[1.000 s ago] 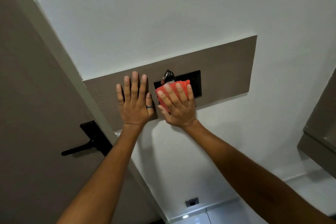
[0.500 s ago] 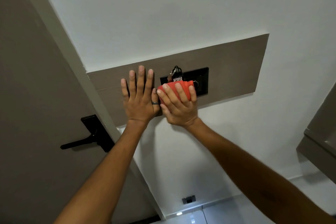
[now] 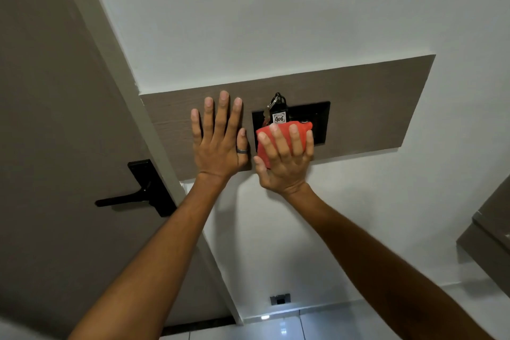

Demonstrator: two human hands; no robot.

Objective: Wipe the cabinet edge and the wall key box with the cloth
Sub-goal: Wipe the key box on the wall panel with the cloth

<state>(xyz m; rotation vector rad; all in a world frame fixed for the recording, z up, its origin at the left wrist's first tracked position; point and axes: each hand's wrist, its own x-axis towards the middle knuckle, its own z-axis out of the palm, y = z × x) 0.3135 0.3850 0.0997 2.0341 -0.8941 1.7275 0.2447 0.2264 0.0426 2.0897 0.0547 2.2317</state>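
Handwritten "406" on white key tag [image 3: 279, 118] in key box [image 3: 320, 121].

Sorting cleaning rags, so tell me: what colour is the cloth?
Red-orange, plain; the head view shows the cloth under the right hand.

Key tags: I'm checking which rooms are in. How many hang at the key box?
1. A tag marked 406 hangs at the top of the key box, just above the cloth under the right hand. The cloth may hide others.
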